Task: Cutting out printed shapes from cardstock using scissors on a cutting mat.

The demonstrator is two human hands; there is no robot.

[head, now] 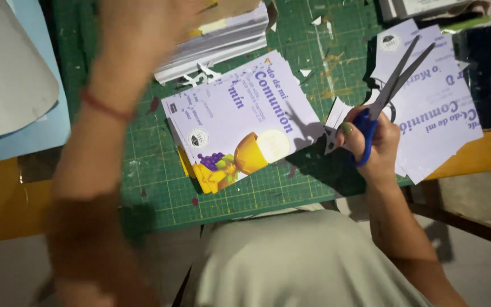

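Note:
My right hand (370,145) grips blue-handled scissors (396,79), blades pointing up and right and slightly apart, and it also pinches a small white paper scrap (335,120). My left hand (143,28) is blurred at the top left, reaching onto a thick stack of white sheets (223,42); its grip cannot be made out. A red string circles that wrist. Between the hands lies a small pile of lilac printed cards (240,119) with a gold chalice and grapes, resting on the green cutting mat (160,187).
More lilac printed sheets (439,108) lie to the right, partly over the yellow table edge (484,153). A dark object (490,74) sits at far right. Grey and light-blue paper (12,85) covers the left. Paper scraps dot the mat.

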